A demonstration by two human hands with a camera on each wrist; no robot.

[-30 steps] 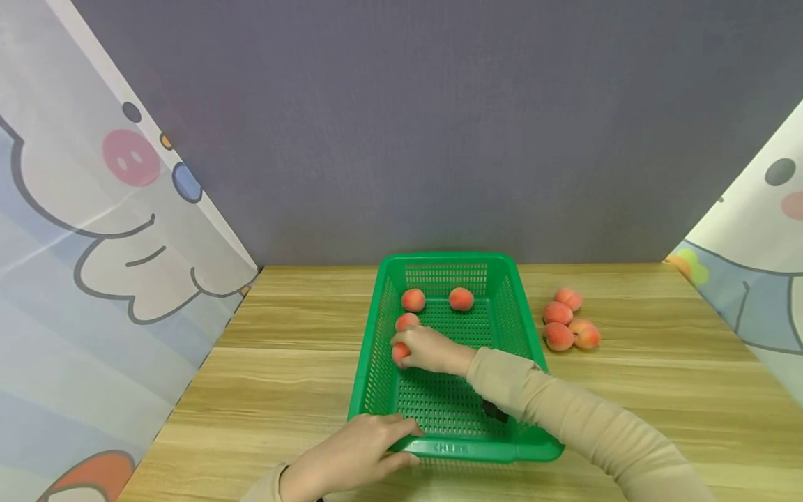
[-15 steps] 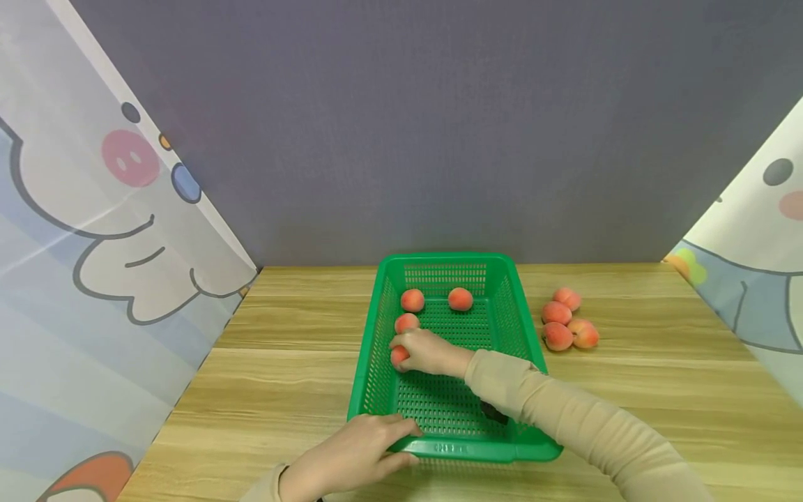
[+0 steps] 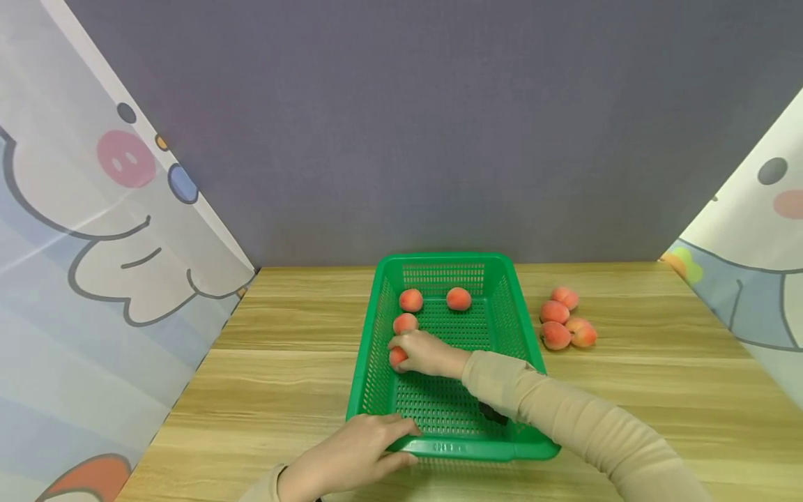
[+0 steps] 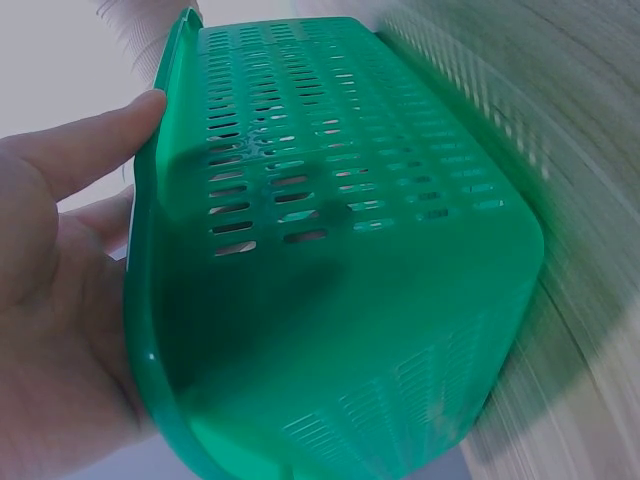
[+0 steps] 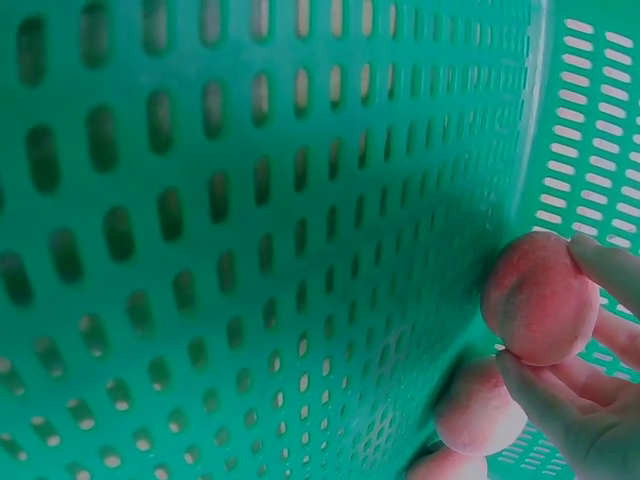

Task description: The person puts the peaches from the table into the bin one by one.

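Note:
A green plastic basket [image 3: 473, 450] with slotted walls stands on the wooden table. My left hand [image 3: 357, 450] holds its near rim, thumb on the outside and fingers over the edge; the left wrist view shows this from below. Inside the basket, my right hand [image 3: 426, 352] grips a peach [image 3: 398, 359] between thumb and fingertips, close to the left wall. In the right wrist view that peach [image 5: 540, 300] is near the slotted wall, with another peach [image 5: 480, 407] behind it. Further peaches in the basket are at the far left [image 3: 410, 300] and the far middle [image 3: 459, 299].
Several peaches [image 3: 555, 335] lie in a cluster on the wooden table [image 3: 627, 390], right of the basket. A grey panel [image 3: 452, 139] rises behind the table. Cartoon-printed sheets [image 3: 113, 279] flank both sides. The right sleeve [image 3: 564, 411] crosses the basket's right wall.
The head view has drifted slightly. Both hands keep almost the same places, the right still on the peach and the left on the rim.

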